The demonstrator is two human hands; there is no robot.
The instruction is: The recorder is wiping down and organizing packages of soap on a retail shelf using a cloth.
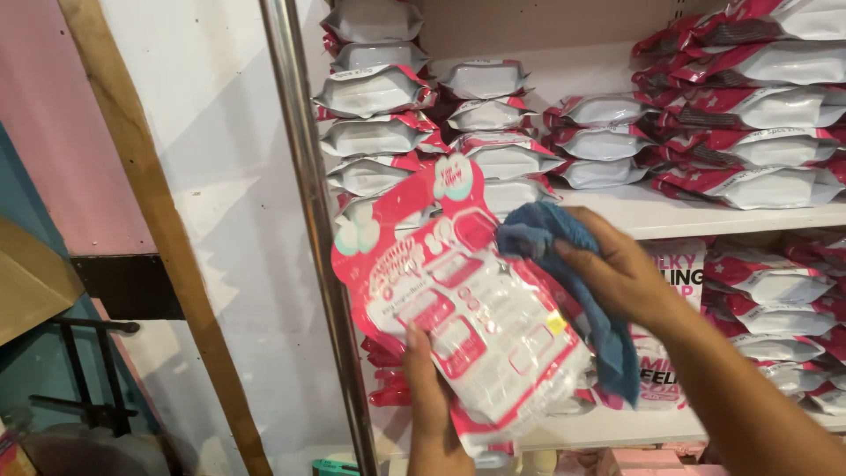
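The left hand (429, 398), nearest at the bottom of the view, has its grip closed on the lower edge of a pink-and-white pouch (463, 308), holding it tilted in front of the shelf (670, 216). The right hand (617, 273) grips a blue cloth (564, 264), pressing it against the pouch's upper right side. Farther back, stacks of similar white-and-red packs (493, 115) fill the shelf, with a metal pole (308, 176) to the left.

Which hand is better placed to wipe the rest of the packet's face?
Probably the right hand: it holds the blue cloth against the pink-and-white packet, while the left hand grips its lower edge.
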